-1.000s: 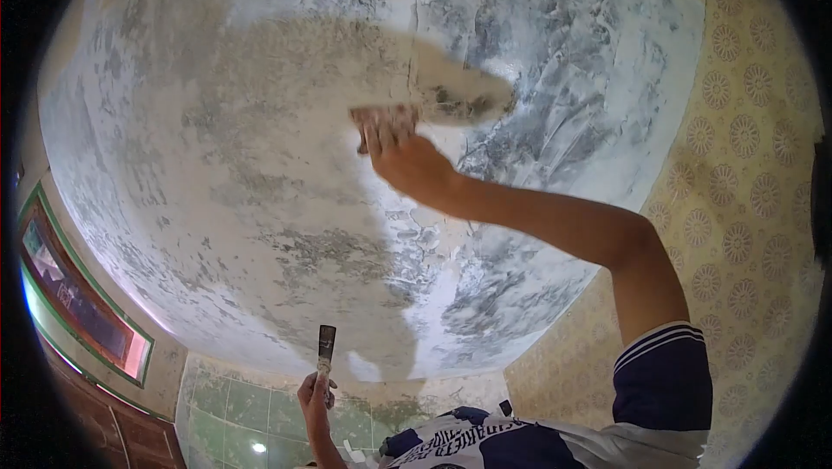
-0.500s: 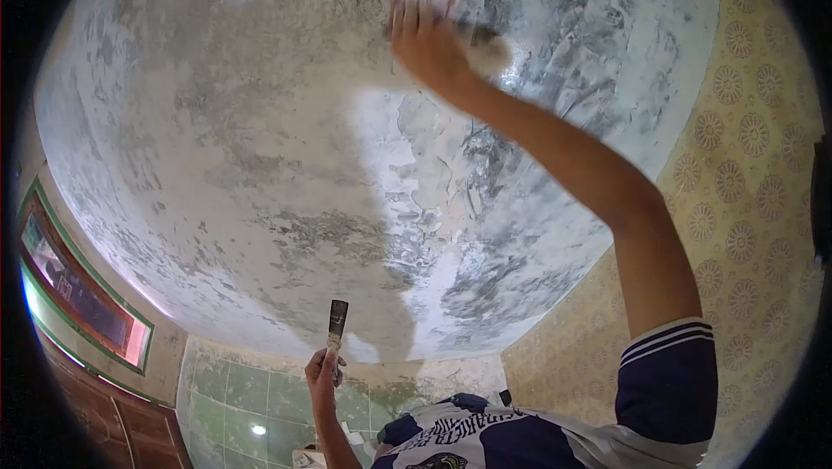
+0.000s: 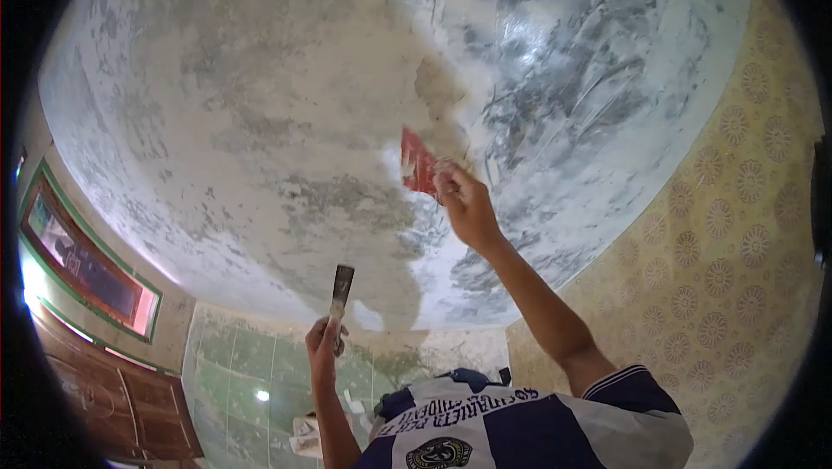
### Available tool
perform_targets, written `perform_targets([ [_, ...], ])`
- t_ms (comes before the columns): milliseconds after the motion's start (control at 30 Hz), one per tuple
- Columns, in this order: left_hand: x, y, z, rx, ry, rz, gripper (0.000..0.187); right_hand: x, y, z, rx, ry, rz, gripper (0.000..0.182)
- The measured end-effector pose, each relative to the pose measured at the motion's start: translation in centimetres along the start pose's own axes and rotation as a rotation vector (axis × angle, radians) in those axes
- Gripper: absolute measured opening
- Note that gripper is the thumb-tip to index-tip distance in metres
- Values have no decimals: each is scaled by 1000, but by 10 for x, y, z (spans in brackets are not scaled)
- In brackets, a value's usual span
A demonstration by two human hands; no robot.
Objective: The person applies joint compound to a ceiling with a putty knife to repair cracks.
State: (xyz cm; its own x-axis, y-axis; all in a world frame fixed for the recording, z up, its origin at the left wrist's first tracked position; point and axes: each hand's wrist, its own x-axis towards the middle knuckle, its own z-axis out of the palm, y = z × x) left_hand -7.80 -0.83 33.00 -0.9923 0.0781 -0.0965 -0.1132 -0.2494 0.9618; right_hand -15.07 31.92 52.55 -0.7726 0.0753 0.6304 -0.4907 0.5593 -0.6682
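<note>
Low in the head view, my left hand (image 3: 325, 341) is wrapped round the handle of a putty knife (image 3: 343, 285), its dark blade pointing up and apart from the wall. My right hand (image 3: 466, 202) is raised in front of the wall (image 3: 295, 148), pinching a red putty spreader (image 3: 418, 163) by its edge. Whitish filler smears the spreader's face, and the spreader overlaps the patchy plaster in this view. Around it the wall surface is mottled grey and white, with rough white filler marks (image 3: 555, 113) to the right.
Patterned yellow wallpaper (image 3: 719, 235) covers the wall on the right. Green tiles (image 3: 247, 374) line the lower wall at the left, beside a brown wooden door (image 3: 113, 400) and a green-framed window (image 3: 91, 252). A pale object (image 3: 308, 439) lies low behind my left forearm.
My right hand has come down from high on the wall with the red spreader, which now shows more plainly. My left hand still holds the putty knife, slightly higher in view.
</note>
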Motion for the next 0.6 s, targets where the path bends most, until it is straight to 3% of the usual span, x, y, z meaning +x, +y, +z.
perform_targets([
  [33, -1, 6, 5, 6, 17, -22, 22, -8, 4, 3, 11, -16, 20, 31],
  [100, -1, 24, 14, 22, -53, 19, 27, -23, 11, 11, 543, 33, 297, 29],
  [200, -7, 50, 25, 20, -88, 46, 27, -36, -2, 16, 843, 9, 457, 31],
  [600, -21, 74, 29, 15, -121, 20, 29, -56, 2, 41, 890, -117, 491, 36],
])
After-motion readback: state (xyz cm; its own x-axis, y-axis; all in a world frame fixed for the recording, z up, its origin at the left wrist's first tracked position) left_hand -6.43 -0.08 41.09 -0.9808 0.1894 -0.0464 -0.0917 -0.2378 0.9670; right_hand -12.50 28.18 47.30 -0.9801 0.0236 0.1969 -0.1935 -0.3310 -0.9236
